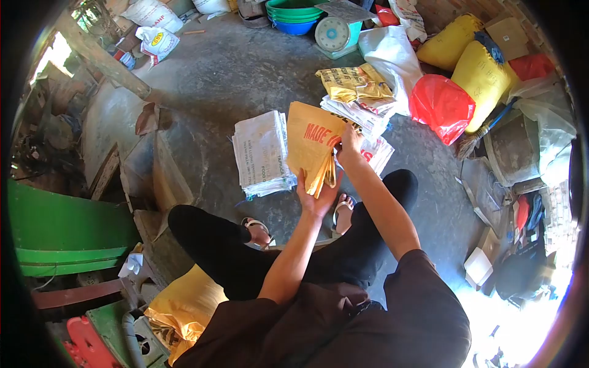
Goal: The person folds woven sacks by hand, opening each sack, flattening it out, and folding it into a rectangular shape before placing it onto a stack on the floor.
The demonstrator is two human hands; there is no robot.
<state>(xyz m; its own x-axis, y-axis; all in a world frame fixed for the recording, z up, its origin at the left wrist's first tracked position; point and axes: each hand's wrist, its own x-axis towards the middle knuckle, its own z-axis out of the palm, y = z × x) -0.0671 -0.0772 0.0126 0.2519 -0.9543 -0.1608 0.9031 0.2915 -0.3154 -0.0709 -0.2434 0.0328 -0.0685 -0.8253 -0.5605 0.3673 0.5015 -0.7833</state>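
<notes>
Between my two hands is a folded yellow-brown sack (313,138) with red lettering. My left hand (317,197) is wrapped round its lower end. At its right edge, the fingers of my right hand (350,141) are pressed together on the sack. On the floor to the left lies a stack of folded white sacks (262,153). Behind and right of the held sack is another pile of white sacks (362,115), partly hidden by it, with a folded yellow sack (354,83) on top.
A scale (333,34) stands at the top beside green and blue basins (294,15). Red (442,104) and yellow sacks (481,76) lie at the right, near a broom (471,142). A wooden post (104,55) and green panel (70,227) are on the left.
</notes>
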